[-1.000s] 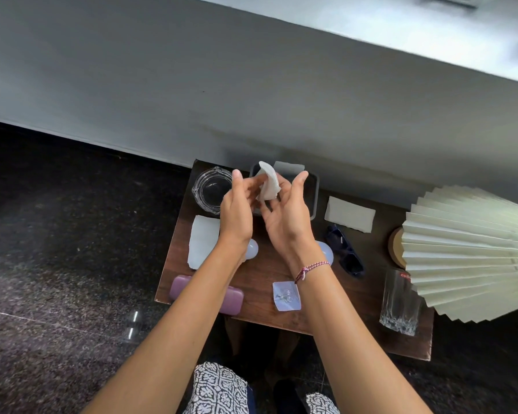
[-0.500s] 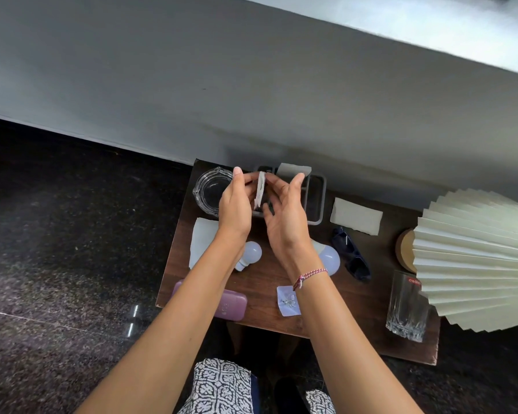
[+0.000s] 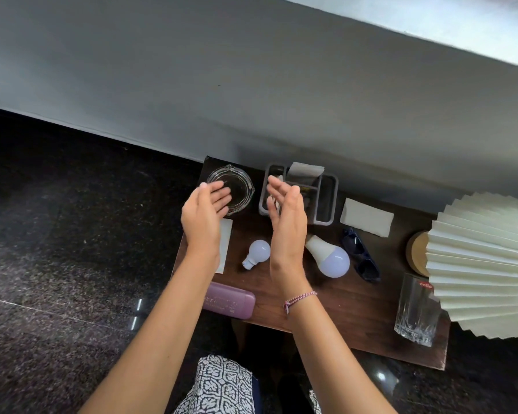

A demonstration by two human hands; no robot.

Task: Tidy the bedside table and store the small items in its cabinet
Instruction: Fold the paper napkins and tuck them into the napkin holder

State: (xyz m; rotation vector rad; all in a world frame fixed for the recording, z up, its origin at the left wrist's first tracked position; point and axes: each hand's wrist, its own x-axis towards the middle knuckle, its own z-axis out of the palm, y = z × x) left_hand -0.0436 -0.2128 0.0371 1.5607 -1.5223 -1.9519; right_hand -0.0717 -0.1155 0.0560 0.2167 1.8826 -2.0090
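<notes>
My left hand (image 3: 205,212) hovers open over the left part of the wooden bedside table (image 3: 341,297), its fingers above a clear glass bowl (image 3: 243,182). My right hand (image 3: 287,213) is open too, palm facing left, in front of a grey divided organiser (image 3: 331,198) that holds a folded white tissue (image 3: 305,168). Neither hand holds anything. On the table lie a small bulb (image 3: 257,252), a larger bulb (image 3: 331,256), dark sunglasses (image 3: 361,256), a purple case (image 3: 231,300), a white tissue (image 3: 367,216) and a white paper (image 3: 225,243) partly under my left wrist.
A pleated cream lampshade (image 3: 485,264) overhangs the table's right end, with a round wooden lamp base (image 3: 416,252) beneath it. A cut-glass tumbler (image 3: 416,312) stands near the front right edge. A grey wall runs behind the table. Dark speckled floor lies to the left.
Both hands pinched a white folded tissue over the organiser earlier. Now they have let it go and drawn apart, open. The small clear packet at the front edge is hidden behind my right arm.
</notes>
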